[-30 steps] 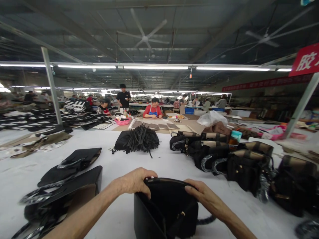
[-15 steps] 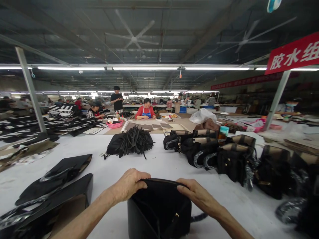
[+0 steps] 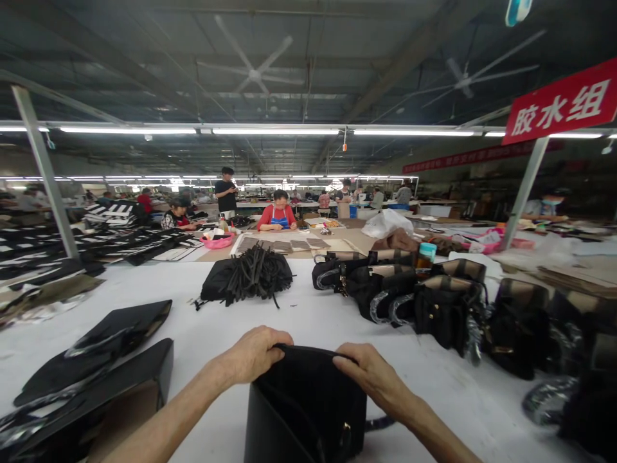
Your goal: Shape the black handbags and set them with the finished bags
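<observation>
we've got our left hand (image 3: 258, 354) and right hand (image 3: 369, 373) both curled tight over the top rim of the black bag (image 3: 308, 411) standing on the white table (image 3: 313, 318) right by us, probably so its mouth gapes open

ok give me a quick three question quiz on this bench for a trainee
1. True or false: the left hand and the right hand both hold the top edge of the black bag.
2. The heap on the white table beyond the bag is made of: A) black straps B) cardboard boxes C) folded towels
3. Fill in: the row of dark handbags stands to the person's ____.

Key: 1 true. 2 A. 3 right.
</observation>
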The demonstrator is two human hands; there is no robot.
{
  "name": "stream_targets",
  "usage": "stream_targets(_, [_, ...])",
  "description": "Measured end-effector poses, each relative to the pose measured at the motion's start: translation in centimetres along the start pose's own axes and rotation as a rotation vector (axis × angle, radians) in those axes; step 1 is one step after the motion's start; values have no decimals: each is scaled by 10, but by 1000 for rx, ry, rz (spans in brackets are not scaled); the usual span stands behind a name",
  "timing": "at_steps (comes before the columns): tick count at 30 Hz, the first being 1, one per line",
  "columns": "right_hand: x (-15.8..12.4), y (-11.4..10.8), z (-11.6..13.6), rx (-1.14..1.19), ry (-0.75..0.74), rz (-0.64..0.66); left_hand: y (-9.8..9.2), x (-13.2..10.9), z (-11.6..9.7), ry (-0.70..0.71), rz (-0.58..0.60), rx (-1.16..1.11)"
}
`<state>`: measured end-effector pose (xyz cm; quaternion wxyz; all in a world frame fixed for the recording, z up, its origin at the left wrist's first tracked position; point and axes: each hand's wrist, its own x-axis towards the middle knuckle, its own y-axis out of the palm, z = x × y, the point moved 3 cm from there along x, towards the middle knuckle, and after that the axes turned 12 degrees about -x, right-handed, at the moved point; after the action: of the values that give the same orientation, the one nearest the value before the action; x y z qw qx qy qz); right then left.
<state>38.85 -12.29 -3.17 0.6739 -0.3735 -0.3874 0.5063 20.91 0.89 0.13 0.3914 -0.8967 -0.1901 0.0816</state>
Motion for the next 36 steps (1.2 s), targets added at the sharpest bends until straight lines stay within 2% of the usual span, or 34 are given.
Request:
stream_targets(4, [0, -6, 11, -32, -26, -3, 4, -3, 5, -21, -38, -119])
stream_targets(10, [4, -10, 27, 112, -53, 75, 8, -8, 8, -99, -60, -324])
stream_targets(19, [15, 6, 23, -320, -23, -54, 17, -9, 20, -160, -99, -602])
stream_targets(26, [12, 9, 26, -539, -34, -129, 19, -8, 26, -131, -159, -555])
stream_targets(30, [17, 10, 46, -683, -83, -90, 20, -9, 24, -125, -163, -523])
stream_targets(36, [36, 23, 78, -630, -169, 2, 18, -13, 20, -105, -151, -502])
